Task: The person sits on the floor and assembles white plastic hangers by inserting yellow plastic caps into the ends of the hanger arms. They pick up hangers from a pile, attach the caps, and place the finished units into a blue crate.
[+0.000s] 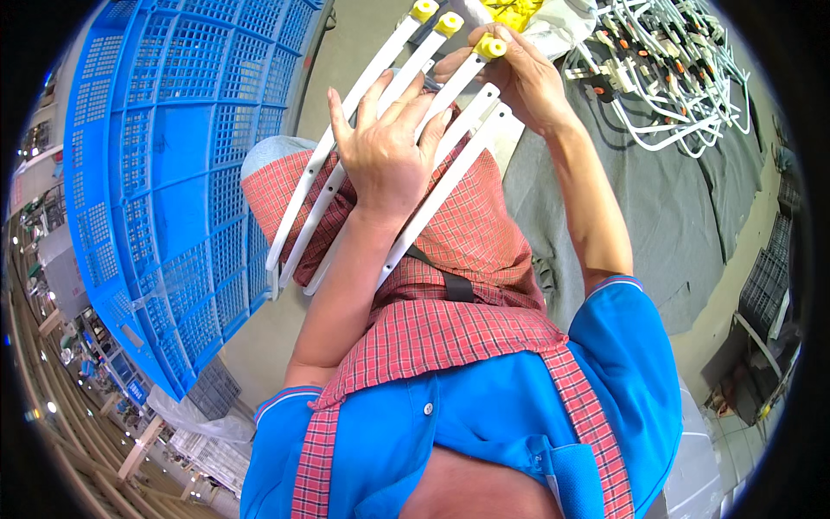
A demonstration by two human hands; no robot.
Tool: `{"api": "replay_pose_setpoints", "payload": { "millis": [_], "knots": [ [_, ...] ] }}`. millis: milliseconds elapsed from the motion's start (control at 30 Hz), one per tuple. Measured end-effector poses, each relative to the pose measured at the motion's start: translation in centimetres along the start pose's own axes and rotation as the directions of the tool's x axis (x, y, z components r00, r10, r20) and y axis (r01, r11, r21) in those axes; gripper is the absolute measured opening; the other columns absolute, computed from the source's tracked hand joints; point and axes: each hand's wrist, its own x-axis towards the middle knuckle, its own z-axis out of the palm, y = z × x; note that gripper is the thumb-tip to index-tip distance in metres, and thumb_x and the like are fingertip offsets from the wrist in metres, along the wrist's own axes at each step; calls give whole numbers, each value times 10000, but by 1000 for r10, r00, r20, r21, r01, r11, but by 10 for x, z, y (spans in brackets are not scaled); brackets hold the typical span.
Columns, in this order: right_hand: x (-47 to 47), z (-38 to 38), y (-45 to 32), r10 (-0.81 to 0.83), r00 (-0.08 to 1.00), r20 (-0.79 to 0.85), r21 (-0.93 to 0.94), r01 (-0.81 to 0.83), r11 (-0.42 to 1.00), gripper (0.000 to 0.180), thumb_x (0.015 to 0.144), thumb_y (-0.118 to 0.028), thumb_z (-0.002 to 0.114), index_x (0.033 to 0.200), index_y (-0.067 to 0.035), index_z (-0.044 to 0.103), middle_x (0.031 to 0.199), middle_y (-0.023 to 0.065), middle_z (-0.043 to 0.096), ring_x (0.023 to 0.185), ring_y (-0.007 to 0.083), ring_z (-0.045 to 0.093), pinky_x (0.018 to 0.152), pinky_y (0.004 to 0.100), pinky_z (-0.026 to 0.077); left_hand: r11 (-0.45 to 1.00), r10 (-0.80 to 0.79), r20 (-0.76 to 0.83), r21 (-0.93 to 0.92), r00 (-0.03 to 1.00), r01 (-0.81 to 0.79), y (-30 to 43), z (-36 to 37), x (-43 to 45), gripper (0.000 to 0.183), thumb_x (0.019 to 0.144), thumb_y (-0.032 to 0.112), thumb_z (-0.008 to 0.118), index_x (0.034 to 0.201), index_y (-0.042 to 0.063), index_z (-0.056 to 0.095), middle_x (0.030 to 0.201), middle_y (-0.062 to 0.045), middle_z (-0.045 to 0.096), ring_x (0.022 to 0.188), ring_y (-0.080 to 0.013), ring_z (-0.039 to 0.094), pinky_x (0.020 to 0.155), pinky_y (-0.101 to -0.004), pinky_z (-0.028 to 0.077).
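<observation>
Several white tubes (447, 188) with small holes lie slanted across my lap, over a red checked apron (467, 253). My left hand (389, 143) grips them from above, its fingers spread between the tubes. Yellow plastic fittings (449, 24) sit on the far ends of three tubes. The two tubes nearest the right side have bare far ends with holes. With thumb and fingers, my right hand (535, 84) holds the yellow fitting (489, 47) at the end of the third tube. Its fingertips are partly hidden behind that fitting and tube.
A large blue plastic crate (181, 143) stands at the left. Beyond my right hand, a white sack (564, 23) holds yellow fittings. Bent white tube frames with black and orange parts (661, 71) are heaped on a dark grey sheet (648, 194). Dark crates (768, 279) stand far right.
</observation>
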Motion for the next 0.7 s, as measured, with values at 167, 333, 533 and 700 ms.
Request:
{"api": "replay_pose_setpoints", "payload": {
  "millis": [167,333,533,700],
  "knots": [
    [3,-15,-13,159,986,41,-183,-149,972,431,1134,-349,421,1325,16,549,1218,198,686,1113,266,667,991,364,522,1000,5,10,22,1000,-5,-3,5,1,297,946,350,728,1136,131,793,1259,-14,754,1310,-260,592,1221,-653,188],
    [48,-5,-73,517,837,176,-518,-368,772,441,1094,-330,481,1074,55,697,995,98,703,833,153,670,721,277,542,999,9,22,32,1000,-10,0,4,2,285,939,340,735,1126,132,792,1237,-2,762,1314,-262,588,1225,-606,222],
    [77,-2,-37,683,645,342,-417,-547,726,429,1089,-294,496,1053,91,683,880,91,688,538,84,514,493,205,421,999,-4,34,34,999,3,-2,6,5,286,948,334,719,1124,118,786,1179,-9,773,1311,-286,578,1226,-585,228],
    [93,-15,-4,672,518,530,-338,-598,727,395,1069,-285,514,1030,56,710,699,26,656,477,96,508,463,273,397,1000,5,37,25,999,-6,-10,12,7,282,957,323,705,1123,110,785,1155,-16,775,1313,-304,571,1231,-580,218]
  ]
}}
